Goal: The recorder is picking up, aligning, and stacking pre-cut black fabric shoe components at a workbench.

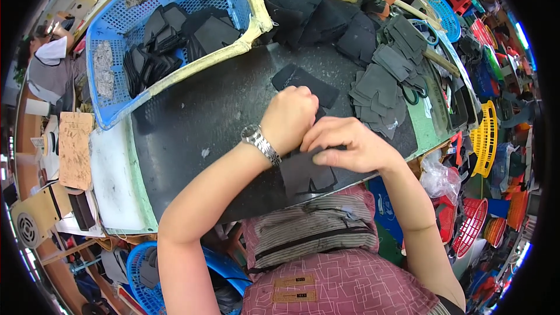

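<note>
My right hand (356,144) pinches the upper edge of a dark grey cut piece (300,174) of sheet material between thumb and fingers, over the near edge of the black work surface. Notches show along the piece's lower edge. Right beside it, my left hand (290,112) is closed in a fist, with a metal watch on its wrist. Whatever its fingers grip is hidden from view. Just beyond the left hand lies another dark piece (306,84), flat on the surface. To the right, several grey notched pieces (376,96) are spread in overlapping stacks.
A blue plastic basket (111,96) with a pale wrapped rim holds dark pieces at the far left. Black sheets (309,11) are heaped at the back. Green-handled scissors (413,94) lie among the right-hand stacks. Another person (49,61) sits at the far left.
</note>
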Tool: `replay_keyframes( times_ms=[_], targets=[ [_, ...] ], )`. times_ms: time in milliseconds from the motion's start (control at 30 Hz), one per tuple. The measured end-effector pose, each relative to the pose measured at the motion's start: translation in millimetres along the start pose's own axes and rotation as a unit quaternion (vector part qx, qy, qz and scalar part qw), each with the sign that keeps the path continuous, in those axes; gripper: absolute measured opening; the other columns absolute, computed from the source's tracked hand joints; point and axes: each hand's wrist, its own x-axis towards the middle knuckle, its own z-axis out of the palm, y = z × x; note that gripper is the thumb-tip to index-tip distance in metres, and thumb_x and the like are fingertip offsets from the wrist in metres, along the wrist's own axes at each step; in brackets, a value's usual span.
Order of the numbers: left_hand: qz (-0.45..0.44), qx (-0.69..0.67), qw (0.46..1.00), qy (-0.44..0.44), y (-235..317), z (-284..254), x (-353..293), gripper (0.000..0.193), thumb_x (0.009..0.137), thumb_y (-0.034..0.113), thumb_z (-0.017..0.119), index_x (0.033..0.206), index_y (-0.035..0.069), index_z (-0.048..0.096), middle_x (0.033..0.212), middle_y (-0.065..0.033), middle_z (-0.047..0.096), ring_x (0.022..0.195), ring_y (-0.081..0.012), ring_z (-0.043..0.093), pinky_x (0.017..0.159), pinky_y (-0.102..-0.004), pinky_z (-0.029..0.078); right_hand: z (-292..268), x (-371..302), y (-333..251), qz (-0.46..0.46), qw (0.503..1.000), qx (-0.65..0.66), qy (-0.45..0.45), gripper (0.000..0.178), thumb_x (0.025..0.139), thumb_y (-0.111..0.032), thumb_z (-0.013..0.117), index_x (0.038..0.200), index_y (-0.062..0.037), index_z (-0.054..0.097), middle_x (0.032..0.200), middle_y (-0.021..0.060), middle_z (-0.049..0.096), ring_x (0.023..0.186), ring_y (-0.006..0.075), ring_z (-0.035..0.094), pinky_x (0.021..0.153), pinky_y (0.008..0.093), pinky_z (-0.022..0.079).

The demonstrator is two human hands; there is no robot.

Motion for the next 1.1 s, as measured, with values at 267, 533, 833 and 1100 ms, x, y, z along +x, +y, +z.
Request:
replay_keyframes(
  times_ms=[267, 533, 833, 1100],
  targets=[
    [0.078, -0.093, 0.981, 0.151, 19.4, -67.6, -53.0, 0.021, 0.077, 0.005, 0.062, 0.097, 0.002, 0.061, 0.095, -0.0128, 0.067, 0.079, -0.0256, 0.065, 0.072, -0.0317, 0.054, -2.7, 23.7, 29.0, 0.249, 0.942, 0.078, 0.210, 0.017, 0.088, -0.015, 0.058, 0.085, 0.0020, 0.059, 0.067, 0.0006, 0.053, 0.068, 0.0069, 0.046, 0.063, 0.0269, 0.041],
    [0.013, -0.161, 0.987, 0.021, 45.6, -30.0, -121.2, 0.023, 0.078, 0.008, 0.066, 0.098, 0.000, 0.060, 0.111, -0.0190, 0.061, 0.099, -0.0302, 0.062, 0.087, -0.0349, 0.051, -2.7, -4.9, -13.9, 0.224, 0.936, -0.027, 0.271, 0.021, 0.092, -0.018, 0.057, 0.081, -0.0003, 0.060, 0.067, -0.0038, 0.051, 0.059, 0.0047, 0.044, 0.055, 0.0228, 0.039],
    [-0.347, -0.510, 0.787, 0.027, 53.3, -12.4, -110.3, 0.067, 0.081, -0.004, 0.064, 0.138, 0.007, 0.029, 0.090, -0.0066, 0.064, 0.074, -0.0086, 0.061, 0.065, -0.0222, 0.050, 41.5, -39.1, -20.8, 0.310, 0.924, 0.087, 0.205, 0.049, 0.081, -0.001, 0.065, 0.127, -0.0046, 0.047, 0.069, -0.0009, 0.053, 0.061, 0.0043, 0.048, 0.056, 0.0221, 0.041],
    [-0.337, -0.380, 0.861, 0.010, 51.8, -9.1, -104.6, 0.066, 0.079, 0.002, 0.066, 0.135, 0.006, 0.032, 0.074, -0.0049, 0.065, 0.062, -0.0089, 0.060, 0.059, -0.0228, 0.048, 46.6, -34.1, -13.0, 0.352, 0.912, 0.032, 0.208, 0.055, 0.077, -0.001, 0.066, 0.127, -0.0063, 0.043, 0.067, 0.0048, 0.055, 0.059, 0.0125, 0.054, 0.057, 0.0284, 0.045]
  ],
)
